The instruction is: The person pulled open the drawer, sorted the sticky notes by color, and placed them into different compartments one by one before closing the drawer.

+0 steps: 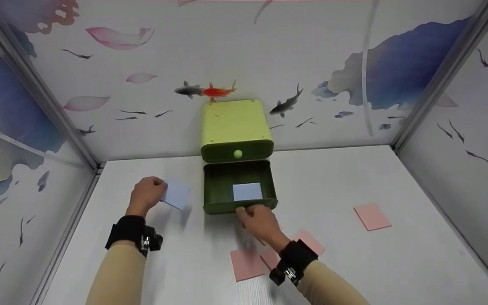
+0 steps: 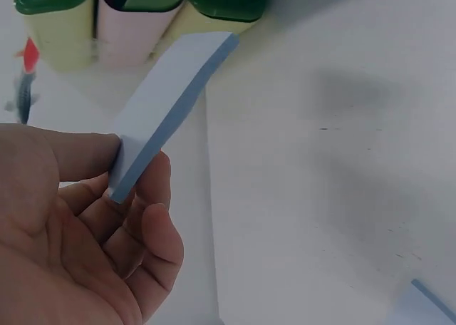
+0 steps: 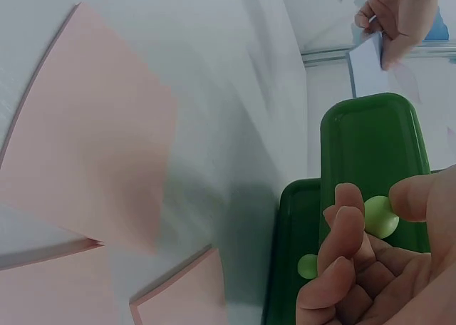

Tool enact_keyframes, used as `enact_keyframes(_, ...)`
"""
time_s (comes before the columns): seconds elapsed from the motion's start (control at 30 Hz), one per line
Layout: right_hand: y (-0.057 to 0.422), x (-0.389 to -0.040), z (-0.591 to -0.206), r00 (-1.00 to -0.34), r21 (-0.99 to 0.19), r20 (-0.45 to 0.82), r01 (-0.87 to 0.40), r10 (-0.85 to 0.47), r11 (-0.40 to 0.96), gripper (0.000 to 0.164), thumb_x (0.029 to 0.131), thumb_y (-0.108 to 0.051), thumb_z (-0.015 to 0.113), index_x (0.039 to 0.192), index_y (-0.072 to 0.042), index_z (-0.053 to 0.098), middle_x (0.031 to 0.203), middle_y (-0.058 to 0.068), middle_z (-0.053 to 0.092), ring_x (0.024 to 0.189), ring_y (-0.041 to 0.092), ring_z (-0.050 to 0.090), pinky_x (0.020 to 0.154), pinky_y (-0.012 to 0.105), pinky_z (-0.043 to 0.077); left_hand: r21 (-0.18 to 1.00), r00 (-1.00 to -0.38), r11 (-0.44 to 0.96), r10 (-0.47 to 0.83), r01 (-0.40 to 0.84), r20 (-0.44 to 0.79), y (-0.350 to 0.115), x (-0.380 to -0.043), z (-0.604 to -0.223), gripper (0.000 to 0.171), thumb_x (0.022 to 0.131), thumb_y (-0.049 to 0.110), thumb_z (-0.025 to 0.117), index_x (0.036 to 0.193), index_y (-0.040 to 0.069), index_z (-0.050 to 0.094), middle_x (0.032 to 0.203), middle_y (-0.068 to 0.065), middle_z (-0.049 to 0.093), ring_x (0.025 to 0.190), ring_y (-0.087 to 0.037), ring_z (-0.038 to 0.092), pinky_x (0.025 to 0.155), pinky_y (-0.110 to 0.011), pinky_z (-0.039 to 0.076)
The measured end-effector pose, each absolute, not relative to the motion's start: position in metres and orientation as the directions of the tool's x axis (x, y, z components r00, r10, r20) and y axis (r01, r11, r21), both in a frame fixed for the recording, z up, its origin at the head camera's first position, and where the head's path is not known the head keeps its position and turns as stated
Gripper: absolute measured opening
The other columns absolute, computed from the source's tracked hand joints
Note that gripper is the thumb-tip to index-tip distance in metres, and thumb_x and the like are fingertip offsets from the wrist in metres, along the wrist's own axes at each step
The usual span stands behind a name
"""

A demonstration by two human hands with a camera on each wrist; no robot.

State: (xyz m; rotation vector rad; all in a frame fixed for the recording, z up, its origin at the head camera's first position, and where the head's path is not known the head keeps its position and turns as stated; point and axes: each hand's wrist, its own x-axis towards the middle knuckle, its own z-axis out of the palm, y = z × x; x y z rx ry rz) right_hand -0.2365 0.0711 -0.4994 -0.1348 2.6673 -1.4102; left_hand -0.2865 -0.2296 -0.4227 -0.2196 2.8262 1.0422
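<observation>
My left hand (image 1: 146, 192) pinches a light blue square pad (image 1: 176, 194) by one edge, left of the drawer box. In the left wrist view the pad (image 2: 167, 100) tilts up between thumb and fingers, its darker blue edge showing. The green lower drawer (image 1: 218, 207) is pulled out toward me, and another blue pad (image 1: 247, 192) lies inside it. My right hand (image 1: 262, 222) is at the drawer's front; in the right wrist view its thumb and fingers pinch the light green knob (image 3: 381, 217).
The yellow-green drawer box (image 1: 236, 120) stands against the back wall with its upper drawer (image 1: 218, 153) closed. Several pink square pads lie near my right forearm, one of them (image 1: 247, 263) in front; another pink pad (image 1: 372, 216) lies farther right. A blue pad (image 2: 424, 303) shows at the left wrist view's corner.
</observation>
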Motion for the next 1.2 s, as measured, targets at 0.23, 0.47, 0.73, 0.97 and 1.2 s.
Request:
enact_keyframes(0.23, 0.073, -0.237, -0.499, -0.991, -0.824, -0.061, -0.02, -0.123, 0.566, 0.042, 0.098, -0.04, 0.054, 0.071, -0.011, 0.067, 0.067, 0.002, 0.065, 0.059, 0.013, 0.056, 0.055, 0.029, 0.042, 0.738, -0.985, 0.653, -0.09, -0.168, -0.145, -0.22, -0.291, -0.408, 0.045, 0.098, 0.025, 0.045, 0.129, -0.005, 0.057, 0.126, -0.025, 0.061, 0.108, -0.032, 0.06, 0.086, -0.039, 0.048)
enact_keyframes(0.47, 0.075, -0.237, -0.495, -0.991, -0.813, -0.031, -0.052, -0.132, 0.579, 0.046, 0.099, -0.041, 0.052, 0.07, -0.009, 0.067, 0.064, 0.001, 0.064, 0.057, 0.013, 0.053, 0.057, 0.029, 0.04, 0.801, -0.985, 0.573, -0.088, -0.174, -0.151, -0.205, -0.296, -0.396, 0.042, 0.096, 0.024, 0.048, 0.127, -0.001, 0.06, 0.124, -0.022, 0.063, 0.1, -0.025, 0.059, 0.072, -0.026, 0.046)
enact_keyframes(0.73, 0.075, -0.237, -0.494, -0.991, -0.825, -0.029, -0.051, -0.133, 0.563, 0.044, 0.099, -0.041, 0.053, 0.067, -0.012, 0.064, 0.062, -0.002, 0.06, 0.055, 0.013, 0.05, 0.056, 0.029, 0.04, 0.83, -0.979, 0.525, -0.03, -0.188, -0.203, -0.178, -0.301, -0.391, 0.041, 0.096, 0.024, 0.05, 0.127, 0.0, 0.06, 0.123, -0.019, 0.063, 0.099, -0.022, 0.058, 0.072, -0.026, 0.044)
enact_keyframes(0.97, 0.074, -0.236, -0.494, -0.991, -0.828, -0.034, -0.046, -0.131, 0.559, 0.045, 0.099, -0.04, 0.053, 0.068, -0.01, 0.065, 0.063, -0.002, 0.061, 0.057, 0.013, 0.052, 0.056, 0.029, 0.04, 0.841, -0.974, 0.514, 0.042, -0.169, -0.222, -0.151, -0.303, -0.401, 0.032, 0.097, 0.023, 0.053, 0.117, 0.002, 0.066, 0.108, -0.013, 0.067, 0.086, -0.017, 0.061, 0.067, -0.024, 0.046)
enact_keyframes(1.2, 0.072, -0.235, -0.496, -0.99, -0.826, -0.035, -0.048, -0.137, 0.561, 0.047, 0.098, -0.04, 0.054, 0.069, -0.006, 0.067, 0.061, -0.003, 0.061, 0.055, 0.012, 0.052, 0.053, 0.028, 0.04, 0.851, -0.978, 0.511, 0.084, -0.124, -0.193, -0.125, -0.304, -0.413, 0.017, 0.094, 0.016, 0.055, 0.082, 0.005, 0.06, 0.075, 0.0, 0.054, 0.068, -0.012, 0.052, 0.062, -0.023, 0.048)
